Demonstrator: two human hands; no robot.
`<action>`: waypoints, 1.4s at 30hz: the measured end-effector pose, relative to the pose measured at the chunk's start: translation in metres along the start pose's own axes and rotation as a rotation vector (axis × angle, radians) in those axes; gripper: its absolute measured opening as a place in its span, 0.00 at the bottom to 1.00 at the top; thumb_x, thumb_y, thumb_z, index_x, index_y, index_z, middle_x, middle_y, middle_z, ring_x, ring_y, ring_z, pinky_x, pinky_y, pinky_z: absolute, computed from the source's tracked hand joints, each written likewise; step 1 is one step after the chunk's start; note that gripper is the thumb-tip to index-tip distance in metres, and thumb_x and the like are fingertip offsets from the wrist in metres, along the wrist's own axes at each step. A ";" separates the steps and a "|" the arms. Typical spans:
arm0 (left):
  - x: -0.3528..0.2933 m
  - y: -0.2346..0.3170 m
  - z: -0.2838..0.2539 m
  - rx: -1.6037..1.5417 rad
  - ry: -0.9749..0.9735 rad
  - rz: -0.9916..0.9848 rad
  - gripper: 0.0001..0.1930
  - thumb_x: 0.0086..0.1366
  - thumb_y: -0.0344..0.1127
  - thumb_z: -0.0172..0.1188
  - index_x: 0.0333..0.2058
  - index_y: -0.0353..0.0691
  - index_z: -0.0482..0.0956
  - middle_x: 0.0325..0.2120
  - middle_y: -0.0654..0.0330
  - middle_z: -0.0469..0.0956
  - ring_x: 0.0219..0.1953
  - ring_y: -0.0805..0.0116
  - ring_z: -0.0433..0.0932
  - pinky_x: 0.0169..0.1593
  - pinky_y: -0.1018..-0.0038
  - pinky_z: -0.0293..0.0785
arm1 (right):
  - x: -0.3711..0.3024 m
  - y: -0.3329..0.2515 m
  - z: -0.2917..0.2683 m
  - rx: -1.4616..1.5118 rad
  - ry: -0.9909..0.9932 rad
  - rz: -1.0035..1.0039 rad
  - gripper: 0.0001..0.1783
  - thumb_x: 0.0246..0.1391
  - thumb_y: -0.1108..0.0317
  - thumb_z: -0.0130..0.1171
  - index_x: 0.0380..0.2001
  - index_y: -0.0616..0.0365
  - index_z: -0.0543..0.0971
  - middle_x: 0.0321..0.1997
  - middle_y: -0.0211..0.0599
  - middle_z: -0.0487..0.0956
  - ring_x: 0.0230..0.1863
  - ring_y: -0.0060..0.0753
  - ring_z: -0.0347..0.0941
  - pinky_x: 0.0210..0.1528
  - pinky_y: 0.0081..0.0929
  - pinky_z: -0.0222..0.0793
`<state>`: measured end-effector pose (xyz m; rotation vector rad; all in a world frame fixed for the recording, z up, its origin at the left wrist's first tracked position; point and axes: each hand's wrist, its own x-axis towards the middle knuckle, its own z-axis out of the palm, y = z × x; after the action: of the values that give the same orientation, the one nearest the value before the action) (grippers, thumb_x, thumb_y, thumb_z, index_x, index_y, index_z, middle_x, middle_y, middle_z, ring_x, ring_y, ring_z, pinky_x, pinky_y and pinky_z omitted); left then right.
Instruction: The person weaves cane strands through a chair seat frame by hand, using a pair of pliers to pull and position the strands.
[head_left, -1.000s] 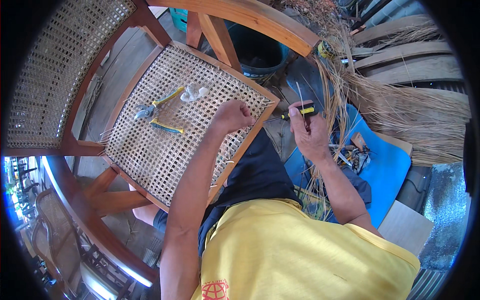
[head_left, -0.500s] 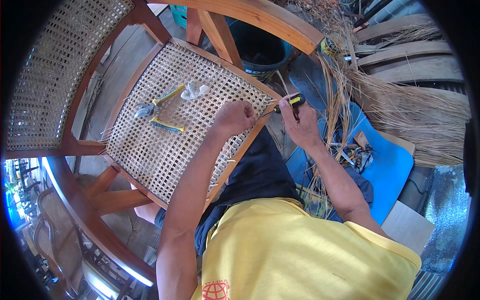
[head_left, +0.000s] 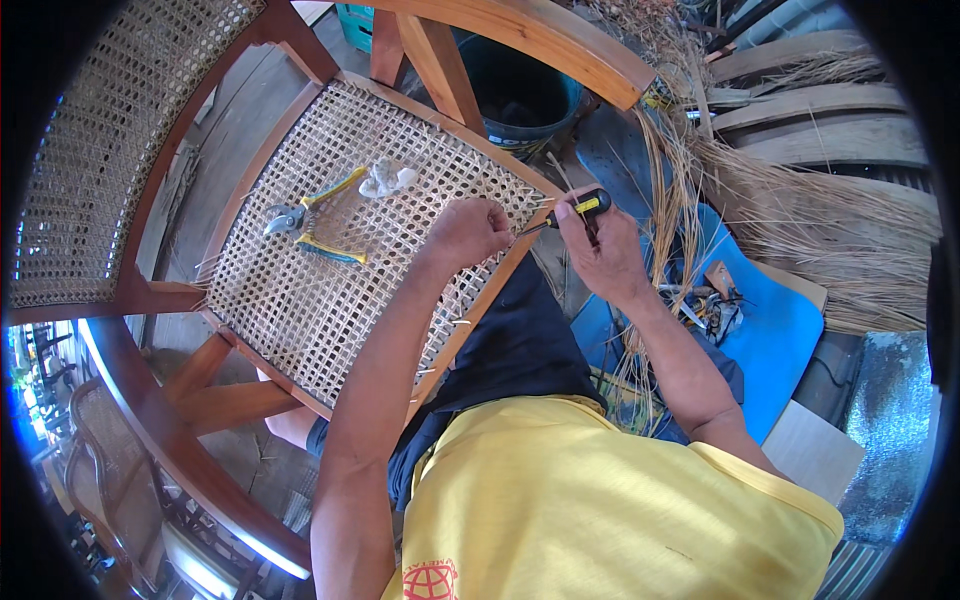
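A wooden chair has a woven cane seat [head_left: 330, 280] in front of me. My right hand [head_left: 603, 245] is closed round the black and yellow handle of a screwdriver [head_left: 582, 208]. The tool's thin shaft points left to the seat frame's right edge. Close to that tip, my left hand [head_left: 468, 235] rests with its fingers pinched at the cane by the edge. What they pinch is too small to make out. On the seat lie pruning shears [head_left: 308, 222] with yellow and blue handles, spread apart. Beside them sits a small whitish lump [head_left: 387, 180].
The chair's curved wooden arm [head_left: 530, 40] arches over the far side, above a dark bucket [head_left: 515, 100]. Loose cane strands [head_left: 800, 230] spread at the right. Tools and scraps lie on a blue plastic surface [head_left: 775, 330]. A cane backrest [head_left: 110, 150] rises at the left.
The screwdriver and my right hand have shifted only slightly. My left hand stays pinched at the same edge. The view has moved a little.
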<state>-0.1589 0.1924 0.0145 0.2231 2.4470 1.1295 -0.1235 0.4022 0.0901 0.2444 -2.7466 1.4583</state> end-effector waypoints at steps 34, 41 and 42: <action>0.001 -0.007 0.004 -0.057 0.020 0.011 0.09 0.53 0.39 0.70 0.31 0.41 0.87 0.30 0.51 0.85 0.37 0.54 0.86 0.45 0.61 0.80 | -0.008 0.005 0.031 0.077 -0.018 -0.035 0.12 0.66 0.62 0.59 0.35 0.62 0.77 0.17 0.42 0.75 0.20 0.32 0.78 0.26 0.33 0.70; 0.003 -0.014 0.011 -0.073 0.041 0.051 0.10 0.51 0.39 0.68 0.31 0.42 0.86 0.30 0.53 0.85 0.37 0.54 0.85 0.44 0.63 0.81 | 0.016 -0.025 0.007 -0.113 -0.216 -0.226 0.13 0.65 0.60 0.58 0.34 0.60 0.75 0.16 0.39 0.74 0.18 0.39 0.74 0.24 0.34 0.70; 0.000 -0.013 0.013 -0.061 0.082 0.062 0.09 0.53 0.39 0.67 0.28 0.40 0.83 0.26 0.54 0.84 0.32 0.54 0.85 0.42 0.61 0.79 | 0.012 -0.030 -0.003 -0.027 -0.074 -0.205 0.12 0.66 0.61 0.58 0.35 0.59 0.76 0.17 0.34 0.74 0.17 0.31 0.72 0.23 0.30 0.68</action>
<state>-0.1523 0.1926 -0.0030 0.2403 2.4876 1.2614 -0.1310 0.3868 0.1175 0.5706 -2.6985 1.3851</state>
